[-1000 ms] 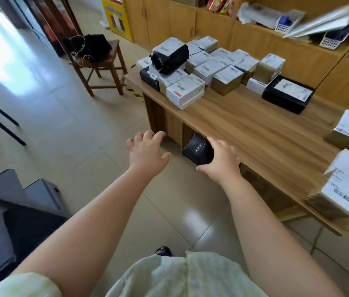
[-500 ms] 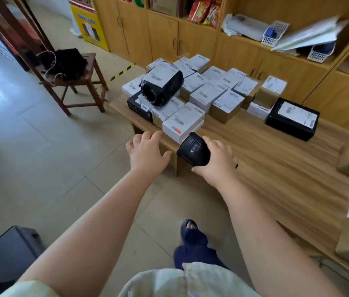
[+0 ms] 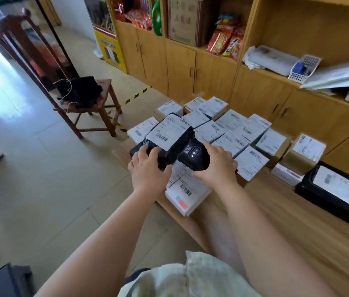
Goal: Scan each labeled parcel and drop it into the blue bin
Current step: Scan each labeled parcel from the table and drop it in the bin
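Head view. The left hand (image 3: 147,170) has its fingers (image 3: 155,151) hooked over the near end of a black wrapped parcel (image 3: 181,143), with the thumb spread beneath: a hold taken, though not a deep one. The parcel lies tilted on top of the stacked labelled boxes (image 3: 233,129), running away from the grip. Its white shipping label (image 3: 168,130) faces up.

Just right of the grip, the right hand (image 3: 216,170) clasps a black handheld scanner (image 3: 194,156), close against the parcel's right flank. Its aim on the barcode cannot be confirmed.

Judgement: the wrap looks like slick, soft film over a firm box, probably light. The short near end gives purchase, but a hold across both long sides would be surer. Fingers should stay clear of the barcode at the label's near edge.

Well behind the grip, on the floor to the person's left, sits a dark container (image 3: 4,281). Whether it is the blue bin cannot be told.
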A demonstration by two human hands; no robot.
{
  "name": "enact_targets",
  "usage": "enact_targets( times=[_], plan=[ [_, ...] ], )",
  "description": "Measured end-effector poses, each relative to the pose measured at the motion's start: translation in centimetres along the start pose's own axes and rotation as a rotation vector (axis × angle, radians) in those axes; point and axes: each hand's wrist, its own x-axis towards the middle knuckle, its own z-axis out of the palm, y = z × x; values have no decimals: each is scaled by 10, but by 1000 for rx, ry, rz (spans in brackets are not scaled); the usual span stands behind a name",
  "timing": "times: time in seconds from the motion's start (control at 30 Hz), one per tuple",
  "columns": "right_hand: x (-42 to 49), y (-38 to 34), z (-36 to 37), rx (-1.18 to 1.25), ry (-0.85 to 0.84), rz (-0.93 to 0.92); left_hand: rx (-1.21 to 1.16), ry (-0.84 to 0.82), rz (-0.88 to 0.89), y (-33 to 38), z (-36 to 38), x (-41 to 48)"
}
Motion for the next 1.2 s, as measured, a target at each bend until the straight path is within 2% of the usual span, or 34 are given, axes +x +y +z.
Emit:
enact_targets(
  times=[0.1, 0.2, 0.3, 0.4, 0.57, 0.73, 0.9, 1.07, 1.2],
  plan=[
    [25, -2, 6, 25, -19, 15, -50, 11, -64, -6, -3, 37],
    [51, -4, 10, 44, 0, 66, -32, -68, -125, -9, -10, 85],
    [76, -10, 13, 34, 37, 133, 9, -312, -163, -11, -5, 135],
    [98, -19, 17, 59, 70, 208, -72, -546, -179, -14, 1, 175],
    [124, -34, 21, 77, 128, 337, -254, -790, -211, -28, 10, 210],
    [135, -47, 31, 91, 178, 454, -396, -847, -234, -31, 23, 221],
    [134, -55, 27, 60, 213, 502, -555, -750, -168, -29, 22, 236],
    [132, -59, 19, 86, 287, 543, -611, -1015, -328, -33, 14, 246],
    [132, -60, 14, 102, 349, 551, -822, -1071, -464, -29, -1, 250]
  ],
)
